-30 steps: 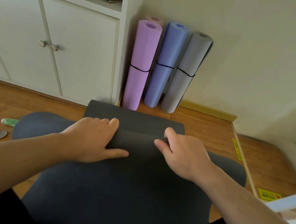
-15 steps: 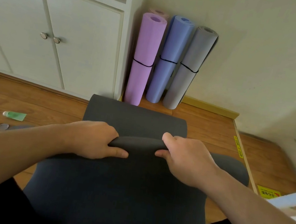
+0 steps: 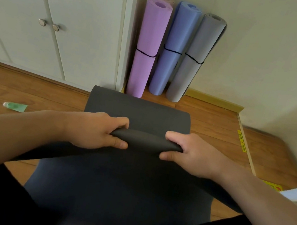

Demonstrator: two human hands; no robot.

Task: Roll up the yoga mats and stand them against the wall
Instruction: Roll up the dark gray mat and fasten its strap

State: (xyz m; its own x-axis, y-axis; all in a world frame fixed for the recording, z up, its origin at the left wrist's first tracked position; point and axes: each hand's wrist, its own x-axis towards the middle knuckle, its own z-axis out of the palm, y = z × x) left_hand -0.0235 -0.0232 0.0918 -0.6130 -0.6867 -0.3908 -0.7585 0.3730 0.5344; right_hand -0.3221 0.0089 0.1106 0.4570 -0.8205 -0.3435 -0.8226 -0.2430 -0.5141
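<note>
The left hand and right hand each curl round the rolled fold of a dark grey yoga mat, thumbs on the near side, fingers over the top. The mat is matte and foam-like; its fold forms a soft tube between the hands, and the rest lies flat on the wooden floor towards the wall. Beyond its far edge stand three rolled mats: purple, blue and grey, each bound by a thin black cord, beside a white cabinet. A small green tube lies on the floor to the left.
</note>
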